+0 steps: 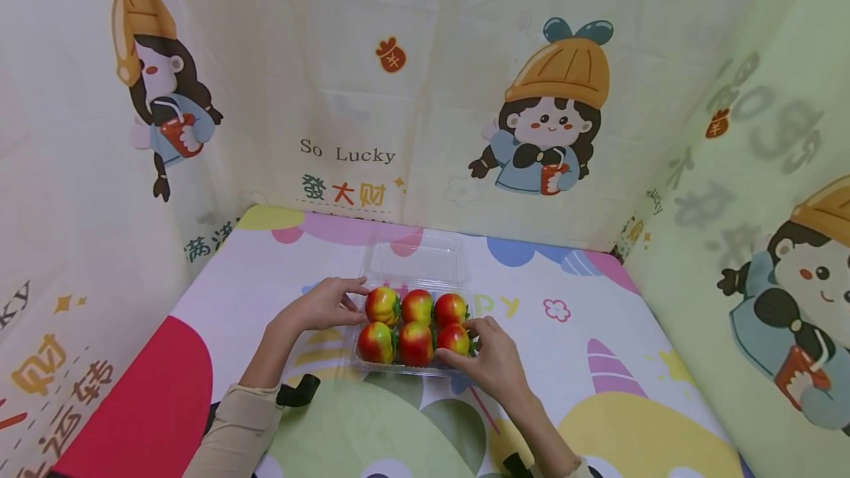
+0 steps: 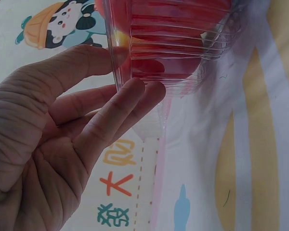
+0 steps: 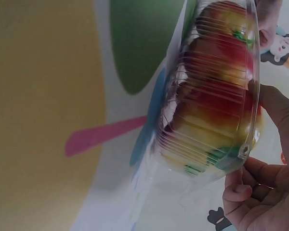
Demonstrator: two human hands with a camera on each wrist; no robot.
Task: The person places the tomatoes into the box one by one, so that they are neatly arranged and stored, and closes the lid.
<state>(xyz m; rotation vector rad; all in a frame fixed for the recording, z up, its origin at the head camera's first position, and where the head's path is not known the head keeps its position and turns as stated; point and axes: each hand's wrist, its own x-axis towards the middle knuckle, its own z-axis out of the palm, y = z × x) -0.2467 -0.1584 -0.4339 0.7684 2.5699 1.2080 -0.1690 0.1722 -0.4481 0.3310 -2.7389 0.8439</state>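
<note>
A clear plastic clamshell box (image 1: pixel 425 370) on the table holds several red-and-yellow fruits (image 1: pixel 417 344) with green leafy caps, in two rows. Its transparent lid (image 1: pixel 415 258) is folded back, away from me. At the box's left edge is my left hand (image 1: pixel 327 304), pinching the rim (image 2: pixel 119 53) with fingertips on both sides of it. My right hand (image 1: pixel 493 358) is at the front right corner, thumb and fingers around the nearest fruit (image 1: pixel 454 339). In the right wrist view, that thumb reaches over the rim and the other fingers are partly hidden behind the box.
A tablecloth (image 1: pixel 531 286) with printed cartoon shapes covers the table. Behind it hangs a printed curtain (image 1: pixel 438 131), and more of the same fabric encloses the left and right sides. A black strap piece (image 1: pixel 299 391) sticks out by my left wrist.
</note>
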